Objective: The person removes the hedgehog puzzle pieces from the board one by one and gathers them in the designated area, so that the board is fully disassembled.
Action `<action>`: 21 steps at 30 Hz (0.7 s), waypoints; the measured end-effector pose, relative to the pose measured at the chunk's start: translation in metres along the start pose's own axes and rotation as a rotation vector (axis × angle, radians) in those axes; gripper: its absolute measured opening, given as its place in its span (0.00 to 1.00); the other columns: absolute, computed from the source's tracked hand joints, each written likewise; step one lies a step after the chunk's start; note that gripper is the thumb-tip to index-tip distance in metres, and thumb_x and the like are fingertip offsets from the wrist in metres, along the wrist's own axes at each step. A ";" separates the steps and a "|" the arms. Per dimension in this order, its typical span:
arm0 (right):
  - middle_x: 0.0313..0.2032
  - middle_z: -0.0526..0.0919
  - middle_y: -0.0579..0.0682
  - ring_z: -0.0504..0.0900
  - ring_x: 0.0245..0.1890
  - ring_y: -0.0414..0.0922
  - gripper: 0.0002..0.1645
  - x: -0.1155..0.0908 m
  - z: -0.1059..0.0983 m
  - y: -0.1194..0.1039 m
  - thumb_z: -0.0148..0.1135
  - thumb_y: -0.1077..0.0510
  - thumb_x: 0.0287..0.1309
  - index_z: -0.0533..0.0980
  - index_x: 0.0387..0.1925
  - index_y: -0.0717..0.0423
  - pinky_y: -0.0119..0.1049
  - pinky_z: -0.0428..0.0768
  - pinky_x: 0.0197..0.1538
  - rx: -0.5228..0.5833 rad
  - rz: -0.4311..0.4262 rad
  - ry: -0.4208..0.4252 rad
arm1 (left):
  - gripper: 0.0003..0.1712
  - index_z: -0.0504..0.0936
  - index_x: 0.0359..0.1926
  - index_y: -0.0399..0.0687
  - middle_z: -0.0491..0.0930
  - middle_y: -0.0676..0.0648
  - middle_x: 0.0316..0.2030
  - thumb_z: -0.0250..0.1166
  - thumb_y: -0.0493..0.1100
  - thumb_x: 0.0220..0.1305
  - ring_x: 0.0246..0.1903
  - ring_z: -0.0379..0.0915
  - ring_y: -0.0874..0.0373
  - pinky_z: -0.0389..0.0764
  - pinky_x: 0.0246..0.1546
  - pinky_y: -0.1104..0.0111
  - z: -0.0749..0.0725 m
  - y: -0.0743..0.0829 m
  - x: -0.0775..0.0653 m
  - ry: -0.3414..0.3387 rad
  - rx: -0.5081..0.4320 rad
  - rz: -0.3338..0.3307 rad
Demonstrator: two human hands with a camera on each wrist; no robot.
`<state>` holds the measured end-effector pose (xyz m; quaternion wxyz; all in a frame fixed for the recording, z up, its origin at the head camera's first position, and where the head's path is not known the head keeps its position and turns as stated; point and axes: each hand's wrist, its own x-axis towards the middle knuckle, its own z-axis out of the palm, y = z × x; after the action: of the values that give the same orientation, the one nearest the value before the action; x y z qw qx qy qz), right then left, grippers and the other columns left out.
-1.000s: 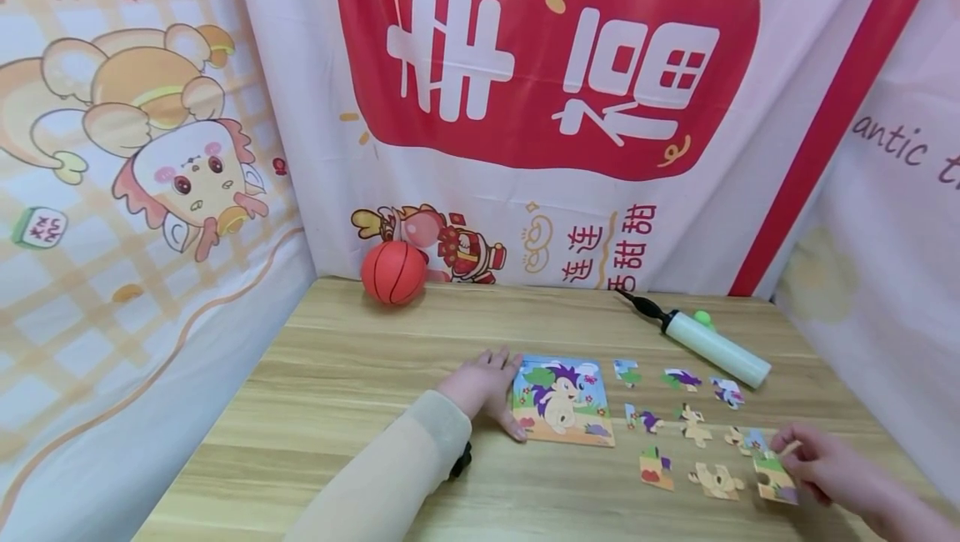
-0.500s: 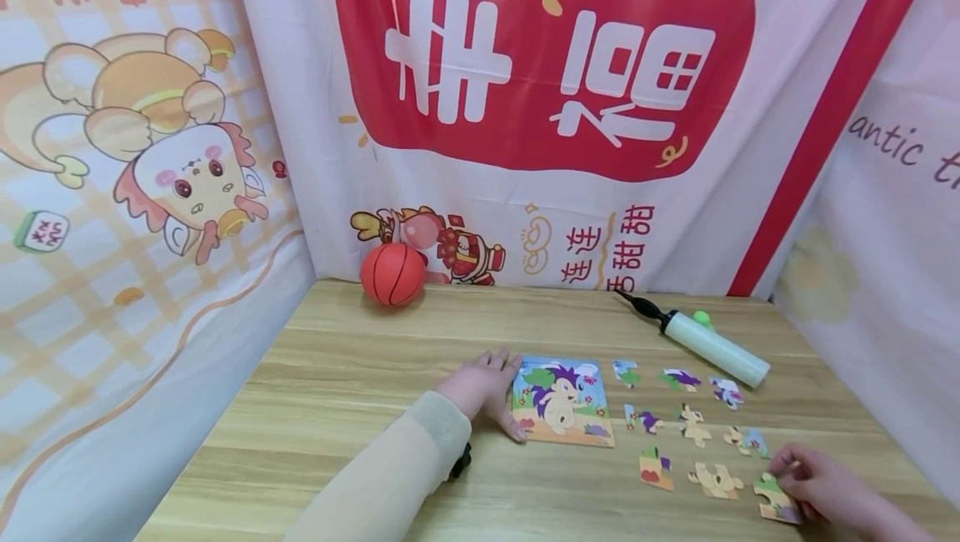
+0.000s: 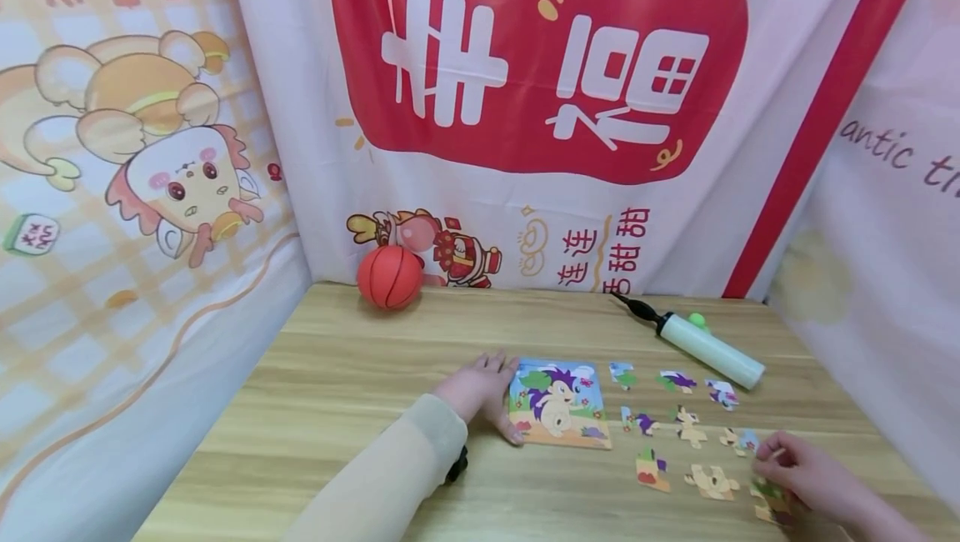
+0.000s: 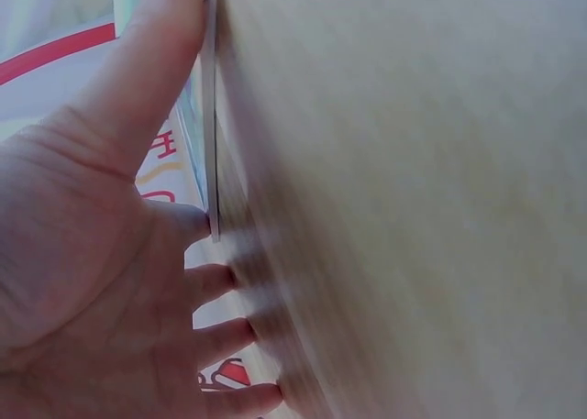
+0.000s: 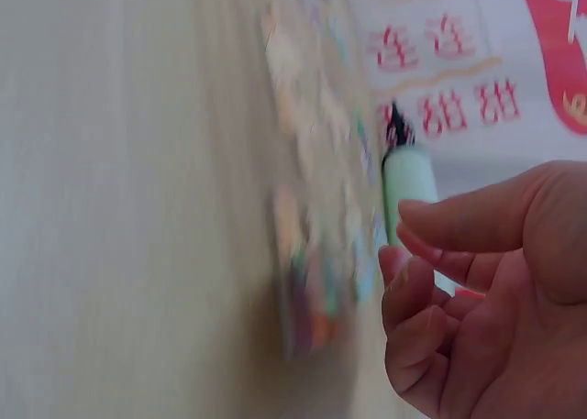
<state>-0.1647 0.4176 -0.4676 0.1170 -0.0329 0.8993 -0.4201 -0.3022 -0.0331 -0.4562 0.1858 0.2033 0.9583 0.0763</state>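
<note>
My left hand [image 3: 483, 396], fingers spread, rests against the left edge of a square hedgehog picture board [image 3: 558, 404]. In the left wrist view, the thumb and fingertips [image 4: 200, 223] meet the board's thin edge [image 4: 212, 144]. My right hand [image 3: 802, 475] hovers with loosely bent fingers over a corner jigsaw piece [image 3: 768, 510], partly covering it. From the right wrist, the thumb [image 5: 468, 225] and fingers stand apart from that piece [image 5: 312, 314], with nothing between them. A flower piece [image 3: 748, 440] lies by the fingertips. A tan middle piece [image 3: 711, 482] lies left of the corner piece.
Several other jigsaw pieces lie spread in rows right of the board, among them a purple one [image 3: 677, 380] and a red-fruit one [image 3: 651, 470]. Behind stand a pale green hand pump [image 3: 712, 350] and a small green ball [image 3: 697, 321]. A red ball [image 3: 390, 277] sits at the back left.
The corner piece has shifted slightly toward the person, away from the flower piece. My right hand has come off it and moved slightly left. My left hand has stayed at the board.
</note>
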 end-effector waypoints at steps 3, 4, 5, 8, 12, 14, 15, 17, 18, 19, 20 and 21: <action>0.33 0.76 0.53 0.74 0.26 0.45 0.13 0.007 0.010 -0.025 0.58 0.59 0.68 0.71 0.45 0.67 0.36 0.76 0.26 -0.004 -0.038 -0.013 | 0.80 0.48 0.79 0.55 0.43 0.44 0.77 0.76 0.76 0.25 0.74 0.38 0.41 0.47 0.71 0.49 0.002 -0.002 -0.001 0.013 -0.013 0.002; 0.34 0.76 0.54 0.75 0.27 0.46 0.13 0.010 0.013 -0.034 0.58 0.59 0.69 0.71 0.46 0.67 0.37 0.77 0.27 0.012 -0.044 -0.030 | 0.81 0.49 0.79 0.55 0.43 0.44 0.77 0.76 0.76 0.24 0.74 0.38 0.41 0.47 0.71 0.49 0.003 -0.003 -0.001 0.015 -0.021 0.005; 0.35 0.76 0.55 0.75 0.29 0.47 0.14 0.014 0.017 -0.043 0.57 0.59 0.69 0.71 0.46 0.67 0.38 0.78 0.28 0.025 -0.054 -0.047 | 0.81 0.49 0.79 0.54 0.43 0.44 0.77 0.76 0.76 0.24 0.74 0.38 0.40 0.47 0.71 0.48 0.004 -0.004 -0.001 0.018 -0.029 0.006; 0.37 0.76 0.55 0.75 0.33 0.50 0.14 0.026 0.031 -0.071 0.58 0.57 0.69 0.72 0.47 0.65 0.40 0.79 0.29 0.045 -0.073 -0.088 | 0.82 0.50 0.79 0.53 0.44 0.44 0.77 0.76 0.77 0.23 0.74 0.39 0.40 0.48 0.71 0.48 0.007 -0.006 -0.001 0.034 -0.036 0.012; 0.36 0.75 0.55 0.76 0.30 0.51 0.16 0.043 0.051 -0.106 0.61 0.53 0.67 0.73 0.48 0.60 0.40 0.80 0.27 0.028 -0.137 -0.152 | 0.80 0.50 0.79 0.53 0.47 0.43 0.77 0.75 0.78 0.25 0.74 0.42 0.40 0.50 0.70 0.47 0.008 -0.010 0.002 0.053 -0.043 0.027; 0.37 0.76 0.54 0.76 0.31 0.51 0.17 0.050 0.059 -0.120 0.61 0.50 0.68 0.74 0.49 0.57 0.40 0.80 0.28 0.002 -0.155 -0.172 | 0.78 0.50 0.79 0.52 0.48 0.42 0.76 0.75 0.78 0.30 0.73 0.43 0.40 0.51 0.70 0.47 0.008 -0.013 0.003 0.055 -0.076 0.045; 0.37 0.76 0.53 0.77 0.32 0.51 0.18 0.052 0.062 -0.126 0.61 0.48 0.67 0.74 0.49 0.57 0.41 0.80 0.29 -0.019 -0.161 -0.169 | 0.77 0.49 0.79 0.52 0.48 0.42 0.76 0.74 0.78 0.33 0.74 0.43 0.41 0.51 0.70 0.47 0.007 -0.015 0.004 0.050 -0.104 0.052; 0.41 0.78 0.53 0.78 0.38 0.52 0.23 0.058 0.065 -0.137 0.60 0.45 0.68 0.74 0.53 0.56 0.44 0.81 0.35 -0.080 -0.202 -0.135 | 0.73 0.46 0.79 0.51 0.47 0.41 0.76 0.71 0.77 0.41 0.74 0.42 0.42 0.50 0.71 0.48 0.005 -0.021 0.005 0.053 -0.161 0.065; 0.45 0.79 0.56 0.79 0.42 0.55 0.26 0.060 0.066 -0.141 0.58 0.42 0.68 0.73 0.57 0.57 0.48 0.82 0.40 -0.133 -0.229 -0.100 | 0.70 0.45 0.79 0.51 0.46 0.41 0.77 0.67 0.78 0.46 0.74 0.41 0.42 0.49 0.71 0.48 0.004 -0.024 0.005 0.058 -0.181 0.067; 0.50 0.78 0.59 0.78 0.47 0.58 0.30 0.063 0.066 -0.145 0.56 0.41 0.69 0.71 0.61 0.57 0.53 0.81 0.46 -0.179 -0.258 -0.065 | 0.67 0.44 0.79 0.51 0.45 0.41 0.77 0.63 0.78 0.50 0.74 0.40 0.42 0.48 0.71 0.47 0.002 -0.027 0.005 0.067 -0.197 0.065; 0.55 0.76 0.62 0.75 0.53 0.62 0.33 0.067 0.064 -0.149 0.54 0.39 0.70 0.69 0.65 0.57 0.57 0.78 0.51 -0.233 -0.288 -0.024 | 0.65 0.43 0.79 0.52 0.44 0.42 0.77 0.59 0.79 0.53 0.74 0.39 0.42 0.47 0.71 0.47 0.000 -0.030 0.004 0.077 -0.215 0.058; 0.61 0.72 0.65 0.71 0.59 0.65 0.37 0.070 0.062 -0.152 0.52 0.38 0.71 0.65 0.69 0.58 0.62 0.74 0.56 -0.291 -0.323 0.020 | 0.62 0.43 0.79 0.52 0.42 0.42 0.77 0.54 0.80 0.57 0.74 0.38 0.41 0.45 0.71 0.46 -0.003 -0.034 0.003 0.092 -0.215 0.053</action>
<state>-0.2239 0.2619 -0.4026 0.0332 -0.1890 0.9347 -0.2993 -0.3182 -0.0624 -0.4617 0.1603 0.2036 0.9464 0.1929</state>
